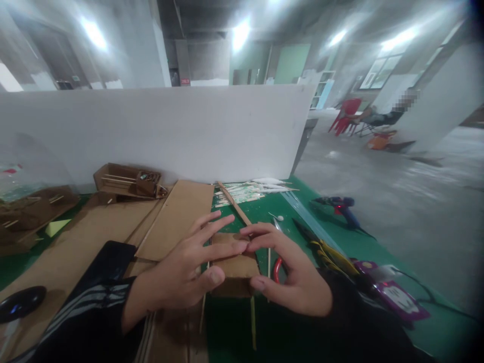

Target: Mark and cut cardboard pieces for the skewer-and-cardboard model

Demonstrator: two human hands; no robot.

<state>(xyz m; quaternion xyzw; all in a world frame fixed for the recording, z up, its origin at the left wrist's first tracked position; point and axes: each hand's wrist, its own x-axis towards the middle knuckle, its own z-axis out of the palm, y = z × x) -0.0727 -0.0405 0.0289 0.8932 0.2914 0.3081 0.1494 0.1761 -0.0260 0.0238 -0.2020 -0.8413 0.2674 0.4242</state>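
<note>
A small brown cardboard box [234,269] lies in front of me on the green tabletop, with thin wooden sticks [253,322] extending from under its near side. My left hand [185,267] reaches over it from the left, fingers spread, index fingertip on the top face and thumb by the near left edge. From the other side my right hand [291,272] touches the top with its curved fingers, while its thumb rests by the near right corner. Both index fingertips meet near the middle of the top. Partly behind my right hand are red-handled scissors [278,269].
Flat cardboard sheets [185,212] cover the left side, with a dark phone [109,259] on them. A cardboard tray [124,179] stands by the white partition [189,131]. Glue sticks or wrapped sticks [242,194], yellow-handled pliers [333,254] and a glue gun [342,206] lie rightward.
</note>
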